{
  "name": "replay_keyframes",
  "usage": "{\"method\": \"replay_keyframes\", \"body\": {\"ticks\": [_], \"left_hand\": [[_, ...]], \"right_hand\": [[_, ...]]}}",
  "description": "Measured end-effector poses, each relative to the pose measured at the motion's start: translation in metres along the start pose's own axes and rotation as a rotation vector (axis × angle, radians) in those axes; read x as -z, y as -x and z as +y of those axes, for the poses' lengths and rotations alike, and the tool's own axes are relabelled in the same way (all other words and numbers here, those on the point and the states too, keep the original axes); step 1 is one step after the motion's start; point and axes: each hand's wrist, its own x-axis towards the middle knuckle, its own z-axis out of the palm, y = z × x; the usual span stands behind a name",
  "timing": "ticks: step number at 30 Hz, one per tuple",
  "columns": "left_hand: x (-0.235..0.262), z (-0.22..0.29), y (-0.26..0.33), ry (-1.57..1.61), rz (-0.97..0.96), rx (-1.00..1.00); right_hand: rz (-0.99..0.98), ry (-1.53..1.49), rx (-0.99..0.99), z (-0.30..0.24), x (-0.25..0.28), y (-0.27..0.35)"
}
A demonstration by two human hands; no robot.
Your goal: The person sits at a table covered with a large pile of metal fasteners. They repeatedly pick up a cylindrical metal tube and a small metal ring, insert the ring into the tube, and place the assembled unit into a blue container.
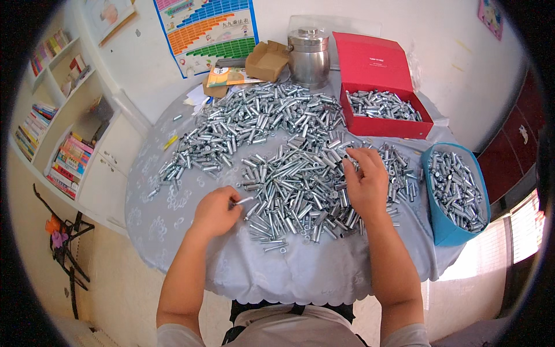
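A round table under a pale blue-grey cloth (289, 272) carries a large heap of silver metal bolts and sleeves (254, 124). My left hand (215, 213) is closed around one silver bolt (243, 201), whose tip sticks out to the right, at the near left edge of the heap. My right hand (365, 180) rests palm down on the near right part of the pile (300, 191), fingers curled among the pieces; whether it grips one is hidden.
A blue bin (448, 228) full of silver parts stands at the right edge. A red box (384, 124) with its lid up holds more at the back right. Behind sit a steel pot (308, 56), a cardboard box (267, 59) and papers. Bookshelves (63, 121) stand left.
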Motion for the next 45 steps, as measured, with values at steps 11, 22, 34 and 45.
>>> {"method": "replay_keyframes", "body": {"ticks": [11,22,34,45], "left_hand": [[-0.008,0.081,-0.050,0.918,-0.115,-0.179],[-0.045,0.116,-0.053,0.808,0.003,-0.293],[-0.046,0.114,-0.050,0.753,0.064,-0.325],[-0.050,0.105,-0.052,1.112,-0.128,-0.133]], "right_hand": [[-0.153,-0.178,0.110,-0.011,-0.005,0.009],[-0.144,-0.296,-0.052,-0.009,-0.001,0.004],[-0.335,-0.617,-0.512,-0.006,0.001,0.002],[-0.419,-0.558,-0.475,-0.003,0.002,-0.001]]}}
